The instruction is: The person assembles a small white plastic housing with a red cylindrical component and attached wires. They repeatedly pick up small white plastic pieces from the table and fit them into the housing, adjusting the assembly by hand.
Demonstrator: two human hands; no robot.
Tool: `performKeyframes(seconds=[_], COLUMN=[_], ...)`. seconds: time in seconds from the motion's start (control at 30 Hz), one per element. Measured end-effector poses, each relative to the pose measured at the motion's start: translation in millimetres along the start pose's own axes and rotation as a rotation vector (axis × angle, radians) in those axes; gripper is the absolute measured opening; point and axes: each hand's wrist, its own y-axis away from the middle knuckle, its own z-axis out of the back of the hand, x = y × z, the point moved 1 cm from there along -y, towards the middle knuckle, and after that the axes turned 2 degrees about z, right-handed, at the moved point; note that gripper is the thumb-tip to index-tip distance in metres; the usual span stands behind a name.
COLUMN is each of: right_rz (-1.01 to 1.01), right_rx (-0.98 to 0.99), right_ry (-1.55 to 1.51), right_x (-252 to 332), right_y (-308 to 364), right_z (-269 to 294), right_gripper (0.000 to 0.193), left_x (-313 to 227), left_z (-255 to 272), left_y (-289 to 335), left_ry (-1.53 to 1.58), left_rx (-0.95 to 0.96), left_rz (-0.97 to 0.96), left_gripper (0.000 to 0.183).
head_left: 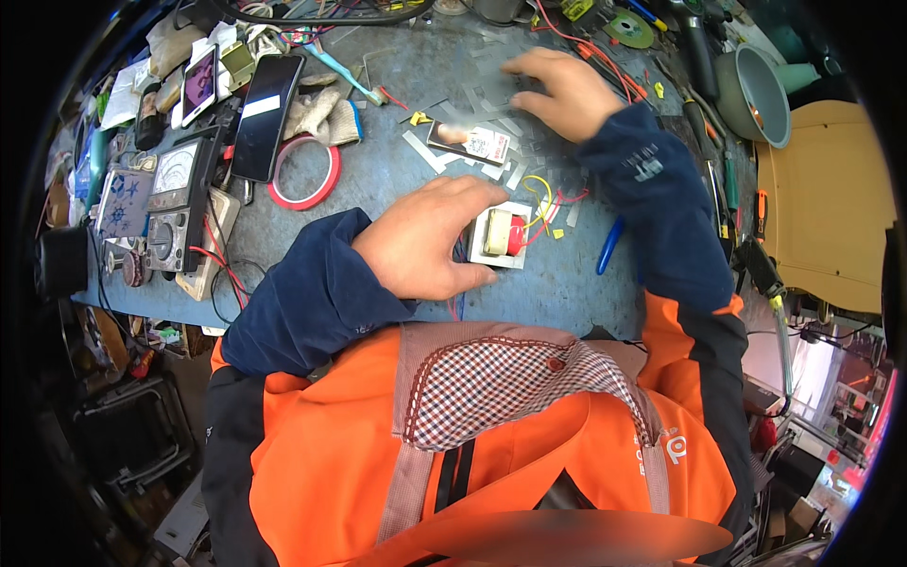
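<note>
Sitting on the blue table [565, 274], the coil block [500, 235] seems heavy with weak wires [550, 201], so hold its hard sides; the left hand [420, 236] curls round it, maybe pinching, can't tell, while the right hand [572, 94] has fingers apart.

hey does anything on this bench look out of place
Thin pale strips lie scattered at odd angles around the small printed box, beyond the transformer beside the left hand; they look loose and unsorted.
</note>
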Motion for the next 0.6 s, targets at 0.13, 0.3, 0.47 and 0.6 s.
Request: performKeyframes(seconds=[0.13, 0.3, 0.47, 0.6], right_rz=[-0.038, -0.063, -0.541, -0.675], right_rx=[0.059, 0.076, -0.146, -0.087], right_ry=[0.066, 0.096, -0.706, -1.246], right_x=[-3, 0, 52, 104], right_y=[-30, -31, 59, 147], right_z=[-25, -5, 58, 58], right_gripper=[0.058, 0.033, 0.029, 0.044], left_x=[5, -1, 2, 0], left_z=[-1, -1, -5, -5], left_y=[-1, -1, -3, -3], left_ry=[-0.010, -0.056, -0.001, 0.032], left_rx=[0.025, -0.006, -0.028, -0.005], left_rz=[0.016, 0.018, 0.005, 0.085], left_gripper=[0.074, 0.069, 0.063, 0.065])
